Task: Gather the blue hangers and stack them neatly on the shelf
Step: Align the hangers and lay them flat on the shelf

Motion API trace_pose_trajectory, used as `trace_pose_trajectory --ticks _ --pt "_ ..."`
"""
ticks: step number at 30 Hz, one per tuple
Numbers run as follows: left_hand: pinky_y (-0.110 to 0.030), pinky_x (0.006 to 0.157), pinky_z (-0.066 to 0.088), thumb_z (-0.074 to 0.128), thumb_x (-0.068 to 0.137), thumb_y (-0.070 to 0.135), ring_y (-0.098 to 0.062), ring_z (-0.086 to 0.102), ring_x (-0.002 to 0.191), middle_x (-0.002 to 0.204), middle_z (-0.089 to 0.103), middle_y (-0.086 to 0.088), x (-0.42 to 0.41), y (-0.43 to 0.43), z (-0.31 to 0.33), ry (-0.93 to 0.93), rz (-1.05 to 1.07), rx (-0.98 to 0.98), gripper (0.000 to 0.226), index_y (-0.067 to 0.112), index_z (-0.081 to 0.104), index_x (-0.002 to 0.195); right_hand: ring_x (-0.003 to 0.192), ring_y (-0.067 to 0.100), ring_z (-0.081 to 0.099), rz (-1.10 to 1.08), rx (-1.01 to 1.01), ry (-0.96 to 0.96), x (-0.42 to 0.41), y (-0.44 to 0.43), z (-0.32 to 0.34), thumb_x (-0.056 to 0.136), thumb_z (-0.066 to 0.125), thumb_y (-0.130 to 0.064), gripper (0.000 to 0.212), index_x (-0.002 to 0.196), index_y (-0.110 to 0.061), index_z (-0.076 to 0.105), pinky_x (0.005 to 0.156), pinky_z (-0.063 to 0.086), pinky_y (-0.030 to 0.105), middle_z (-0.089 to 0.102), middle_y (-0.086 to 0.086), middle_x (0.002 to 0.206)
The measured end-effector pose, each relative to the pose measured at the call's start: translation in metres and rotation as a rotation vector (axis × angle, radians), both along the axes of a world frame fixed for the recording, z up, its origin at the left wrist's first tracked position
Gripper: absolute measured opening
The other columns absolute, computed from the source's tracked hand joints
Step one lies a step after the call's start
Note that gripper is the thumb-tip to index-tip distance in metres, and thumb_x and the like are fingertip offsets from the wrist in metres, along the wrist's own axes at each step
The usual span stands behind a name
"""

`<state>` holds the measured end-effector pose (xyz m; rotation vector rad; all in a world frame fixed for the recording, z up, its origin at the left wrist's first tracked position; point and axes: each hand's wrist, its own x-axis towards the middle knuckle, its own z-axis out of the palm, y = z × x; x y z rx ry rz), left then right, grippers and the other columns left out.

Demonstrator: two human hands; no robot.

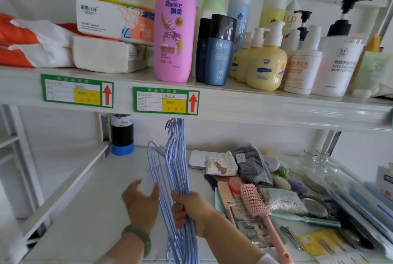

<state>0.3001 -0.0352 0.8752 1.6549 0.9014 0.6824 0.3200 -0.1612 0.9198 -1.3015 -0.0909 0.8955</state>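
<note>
A bundle of several light blue wire hangers (pixel 176 157) stands nearly upright over the lower white shelf (pixel 89 210), hooks up near the upper shelf's front edge. My right hand (pixel 191 210) is closed around the bundle low down. More blue hangers (pixel 154 164) fan out to the left of the bundle, resting toward the shelf. My left hand (pixel 141 202), with a green bangle on the wrist, is open just left of the hangers, fingers spread and touching the nearest wires.
Black and blue tape rolls (pixel 122 136) stand at the shelf's back left. To the right lie a pink hairbrush (pixel 258 206), a comb (pixel 226 198), a dark packet (pixel 252 166) and small toiletries. The upper shelf (pixel 255 104) holds bottles and tissue packs.
</note>
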Motion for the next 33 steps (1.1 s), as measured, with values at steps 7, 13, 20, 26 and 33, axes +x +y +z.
trace_pose_trajectory --ticks 7,13,20,26,33 --pt "-0.020 0.033 0.043 0.046 0.093 0.042 -0.023 0.059 0.038 0.048 0.061 -0.012 0.006 -0.008 -0.018 -0.221 -0.463 -0.909 0.044 -0.001 0.055 0.091 0.036 0.006 0.022 0.086 0.179 0.048 0.000 0.003 0.023 0.096 0.048 -0.019 0.035 0.062 -0.018 0.038 0.033 0.025 0.016 0.025 -0.006 0.045" --pt "-0.032 0.052 0.055 0.055 0.086 0.028 -0.031 0.066 0.055 0.066 0.068 -0.023 0.004 0.001 0.001 -0.263 -0.489 -0.884 0.037 -0.008 0.060 0.092 0.034 0.005 0.024 0.085 0.181 0.038 0.013 0.001 0.022 0.093 0.050 -0.014 0.037 0.059 -0.019 0.040 0.031 0.026 0.015 0.026 -0.007 0.043" --pt "-0.021 0.031 0.048 0.046 0.093 0.000 -0.018 0.052 0.024 0.039 0.052 -0.012 0.016 0.026 -0.001 -0.025 -0.370 -0.728 0.028 -0.001 0.052 0.066 0.036 0.013 0.042 -0.124 -0.090 -0.134 0.019 0.012 0.000 0.085 0.054 0.001 0.023 0.065 -0.009 0.050 0.038 0.040 0.021 0.045 0.005 0.049" --pt "-0.028 0.039 0.048 0.039 0.094 -0.005 -0.024 0.049 0.040 0.044 0.050 -0.014 0.022 0.046 -0.015 0.163 -0.309 -0.644 0.032 0.000 0.047 0.064 0.045 0.017 0.052 -0.107 -0.422 -0.358 0.022 0.028 -0.015 0.080 0.054 -0.008 0.016 0.093 0.002 0.052 0.044 0.049 0.026 0.050 0.009 0.061" --pt "-0.030 0.051 0.051 0.045 0.081 -0.008 -0.030 0.062 0.054 0.061 0.060 -0.022 0.021 0.073 -0.008 0.476 -0.320 -0.319 0.019 -0.013 0.060 0.090 0.080 0.027 0.067 -0.014 -0.687 -0.435 0.014 0.055 -0.042 0.071 0.053 -0.018 0.011 0.074 -0.009 0.048 0.072 0.054 0.033 0.057 0.006 0.071"
